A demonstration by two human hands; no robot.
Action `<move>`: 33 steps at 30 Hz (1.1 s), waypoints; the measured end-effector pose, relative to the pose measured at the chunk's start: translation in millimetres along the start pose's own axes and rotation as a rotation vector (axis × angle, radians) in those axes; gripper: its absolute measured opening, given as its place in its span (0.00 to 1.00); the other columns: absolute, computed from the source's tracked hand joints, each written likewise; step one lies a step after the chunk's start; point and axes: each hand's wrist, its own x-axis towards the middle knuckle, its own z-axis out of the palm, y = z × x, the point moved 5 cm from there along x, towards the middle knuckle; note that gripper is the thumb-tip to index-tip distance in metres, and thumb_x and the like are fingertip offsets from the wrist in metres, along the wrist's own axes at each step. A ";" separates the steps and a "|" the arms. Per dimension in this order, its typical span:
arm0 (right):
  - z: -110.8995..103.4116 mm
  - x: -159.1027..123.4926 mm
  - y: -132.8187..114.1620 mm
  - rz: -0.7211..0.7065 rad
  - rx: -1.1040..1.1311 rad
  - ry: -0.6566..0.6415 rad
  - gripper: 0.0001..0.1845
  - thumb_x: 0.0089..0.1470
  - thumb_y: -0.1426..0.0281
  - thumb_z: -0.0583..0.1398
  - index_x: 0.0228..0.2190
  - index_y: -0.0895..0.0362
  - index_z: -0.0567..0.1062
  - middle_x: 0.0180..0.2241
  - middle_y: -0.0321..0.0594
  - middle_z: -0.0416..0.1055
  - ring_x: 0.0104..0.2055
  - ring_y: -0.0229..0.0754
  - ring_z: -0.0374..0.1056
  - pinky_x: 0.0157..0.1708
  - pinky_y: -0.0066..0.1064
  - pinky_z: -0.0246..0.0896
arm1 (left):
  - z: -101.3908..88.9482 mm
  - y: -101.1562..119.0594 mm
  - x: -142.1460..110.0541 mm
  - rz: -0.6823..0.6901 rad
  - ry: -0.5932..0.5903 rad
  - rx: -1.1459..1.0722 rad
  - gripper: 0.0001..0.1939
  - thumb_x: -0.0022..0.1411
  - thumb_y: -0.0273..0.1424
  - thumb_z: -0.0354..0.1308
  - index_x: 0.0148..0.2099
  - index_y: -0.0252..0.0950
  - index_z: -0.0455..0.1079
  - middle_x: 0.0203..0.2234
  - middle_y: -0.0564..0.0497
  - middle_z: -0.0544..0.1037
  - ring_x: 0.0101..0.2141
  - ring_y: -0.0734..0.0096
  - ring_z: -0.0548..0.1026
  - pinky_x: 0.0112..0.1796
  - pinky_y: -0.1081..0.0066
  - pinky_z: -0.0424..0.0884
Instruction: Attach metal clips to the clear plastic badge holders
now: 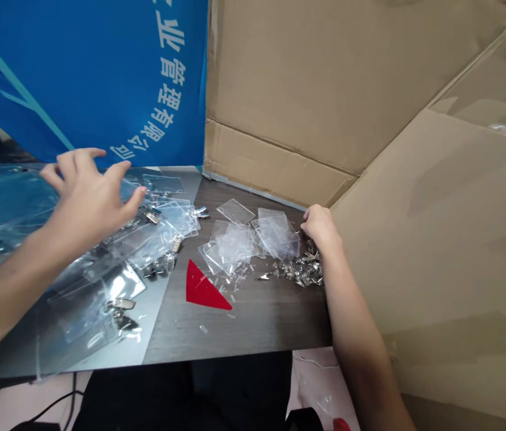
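Observation:
My left hand (pixel 89 194) is raised over the left side of the table with its fingers spread, holding nothing. Under it lies a wide pile of clear plastic badge holders (pixel 136 245) with metal clips attached. My right hand (pixel 321 228) is at the right end, by the back of a heap of small metal clips (pixel 304 270). Its fingers are curled together, and what they pinch, if anything, is hidden. Left of that heap lie two loose stacks of clear plastic squares, one nearer the middle (pixel 234 244) and one beside the clips (pixel 277 233).
A red triangular piece (pixel 203 288) and small clear plastic bits (pixel 235 278) lie on the dark wooden table (pixel 235 335). Large cardboard (pixel 280 78) walls off the back and right. A blue panel with white characters (pixel 87 72) stands at the back left.

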 end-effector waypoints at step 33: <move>57.5 -61.6 -120.8 -0.643 0.346 -0.014 0.31 0.70 0.53 0.67 0.66 0.58 0.81 0.65 0.65 0.73 0.70 0.70 0.63 0.71 0.63 0.59 | 97.9 17.8 -33.7 0.563 -0.279 0.127 0.32 0.84 0.48 0.45 0.67 0.36 0.81 0.65 0.32 0.82 0.62 0.37 0.79 0.62 0.43 0.65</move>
